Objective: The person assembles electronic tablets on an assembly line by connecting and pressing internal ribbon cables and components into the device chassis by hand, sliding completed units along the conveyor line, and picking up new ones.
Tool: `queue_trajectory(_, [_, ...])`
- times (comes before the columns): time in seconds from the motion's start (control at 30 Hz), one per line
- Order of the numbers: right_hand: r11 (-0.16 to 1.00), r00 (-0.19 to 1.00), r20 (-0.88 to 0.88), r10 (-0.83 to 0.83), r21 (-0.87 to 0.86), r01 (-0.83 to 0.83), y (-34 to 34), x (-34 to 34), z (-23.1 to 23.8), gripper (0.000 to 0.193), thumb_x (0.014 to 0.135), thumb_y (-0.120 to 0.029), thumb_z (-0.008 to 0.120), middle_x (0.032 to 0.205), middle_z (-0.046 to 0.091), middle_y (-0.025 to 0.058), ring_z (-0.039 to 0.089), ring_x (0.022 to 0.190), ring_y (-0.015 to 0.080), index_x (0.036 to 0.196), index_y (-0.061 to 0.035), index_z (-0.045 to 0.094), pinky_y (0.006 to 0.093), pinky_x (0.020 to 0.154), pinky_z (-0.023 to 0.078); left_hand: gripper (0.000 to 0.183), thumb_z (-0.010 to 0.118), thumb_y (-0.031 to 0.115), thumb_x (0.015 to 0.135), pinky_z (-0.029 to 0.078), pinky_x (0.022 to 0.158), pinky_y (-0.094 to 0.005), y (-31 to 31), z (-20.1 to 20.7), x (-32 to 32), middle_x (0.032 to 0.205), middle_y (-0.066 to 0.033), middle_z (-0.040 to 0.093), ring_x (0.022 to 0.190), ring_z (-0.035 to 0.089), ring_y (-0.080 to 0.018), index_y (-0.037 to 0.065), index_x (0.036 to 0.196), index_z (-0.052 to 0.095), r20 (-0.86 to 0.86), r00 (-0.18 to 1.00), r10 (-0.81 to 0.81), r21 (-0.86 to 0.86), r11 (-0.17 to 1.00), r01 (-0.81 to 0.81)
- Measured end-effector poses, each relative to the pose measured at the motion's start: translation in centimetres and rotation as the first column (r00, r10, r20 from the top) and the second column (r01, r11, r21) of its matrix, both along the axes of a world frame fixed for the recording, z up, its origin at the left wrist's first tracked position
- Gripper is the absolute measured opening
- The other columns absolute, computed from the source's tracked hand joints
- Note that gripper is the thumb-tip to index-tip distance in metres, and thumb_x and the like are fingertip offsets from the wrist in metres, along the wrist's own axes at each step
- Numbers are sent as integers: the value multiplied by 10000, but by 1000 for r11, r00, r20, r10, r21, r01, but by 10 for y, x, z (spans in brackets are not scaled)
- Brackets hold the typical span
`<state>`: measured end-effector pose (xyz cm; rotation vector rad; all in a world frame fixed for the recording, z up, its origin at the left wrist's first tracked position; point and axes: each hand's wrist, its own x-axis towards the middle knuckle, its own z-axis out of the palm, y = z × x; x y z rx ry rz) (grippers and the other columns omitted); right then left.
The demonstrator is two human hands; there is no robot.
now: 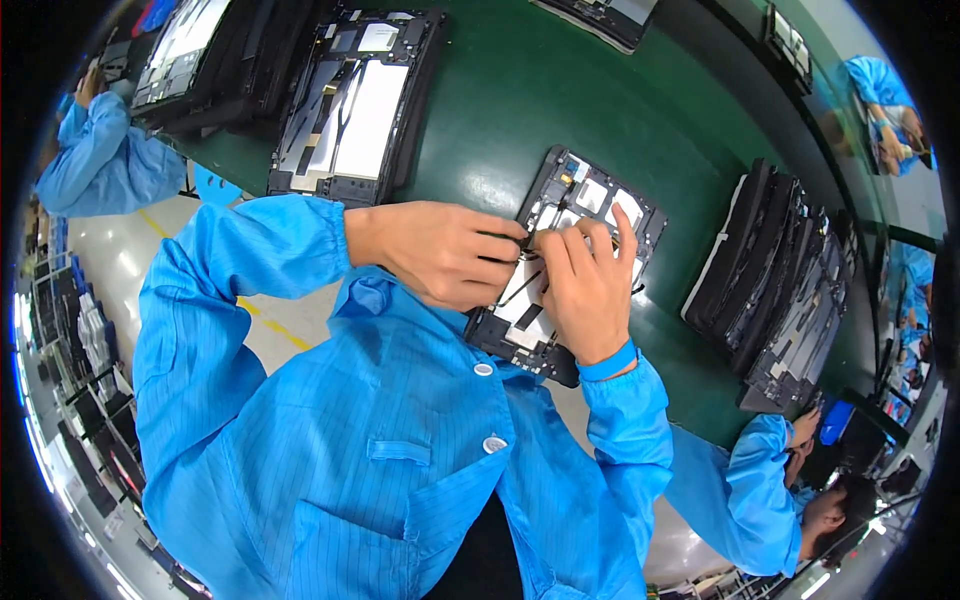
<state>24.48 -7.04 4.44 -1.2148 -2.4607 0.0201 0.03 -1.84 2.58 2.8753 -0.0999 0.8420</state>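
Observation:
An opened tablet (pixel 632 207) lies tilted on the table in front of me, with its black frame, white and silver inner parts and thin black cables showing. At its left edge is my left hand (pixel 440 252), fingers closed together, their tips at the dark strands near the tablet's middle. My right hand (pixel 588 290), with a blue band at the wrist, lies over the tablet. Its thumb and fingers pinch close to the left fingertips, while one finger sticks up. What either hand's fingertips hold is too small and partly hidden to make out.
On the green table (pixel 480 110), more opened tablets (pixel 345 115) lie stacked at the far left. A leaning row of dark tablet bodies (pixel 765 270) stands at right, and another unit (pixel 610 18) lies at the far edge. Co-workers in blue sit left and right.

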Motion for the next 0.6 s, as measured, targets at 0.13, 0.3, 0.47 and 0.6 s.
queue_trajectory(0.13, [999, 998, -60, -1, 36, 3, 11, 4, -1, 150, 888, -113, 731, 957, 625, 54, 656, 1063, 256, 1033, -92, 701, 592, 1222, 439, 216, 753, 242, 834, 588, 1009, -466, 10, 12, -1, 933, -69, 666, 985, 671, -279, 41, 902, 712, -84, 990, 113, -31, 993, -116])
queue_trajectory(0.3, [999, 993, -117, -4, 44, 9, 16, 6, -6, 203, 886, -97, 734, 982, 630, 66, 661, 996, 264, 1088, -87, 715, 493, 1067, 522, 228, 758, 230, 833, 599, 1005, -440, 2, 5, -4, 966, -69, 685, 980, 671, -273, 36, 950, 742, -64, 987, 146, 7, 989, -145])
queue_trajectory(0.47, [1000, 991, -133, -1, 11, 3, 18, 5, -1, 239, 885, -89, 736, 987, 608, 69, 644, 948, 259, 1124, -83, 720, 430, 882, 520, 349, 775, 215, 862, 612, 1069, -491, -3, 2, -8, 1043, -112, 713, 1046, 711, -304, -9, 1129, 764, -110, 979, 172, 22, 985, -171])
queue_trajectory(0.6, [996, 993, -117, 19, 89, -9, 22, 5, -1, 273, 884, -97, 737, 988, 590, 64, 628, 918, 254, 1156, -79, 729, 413, 811, 500, 334, 776, 180, 866, 613, 1084, -484, 1, -3, -6, 1038, -130, 712, 1053, 723, -315, -23, 1131, 756, -95, 982, 166, 32, 986, -163])
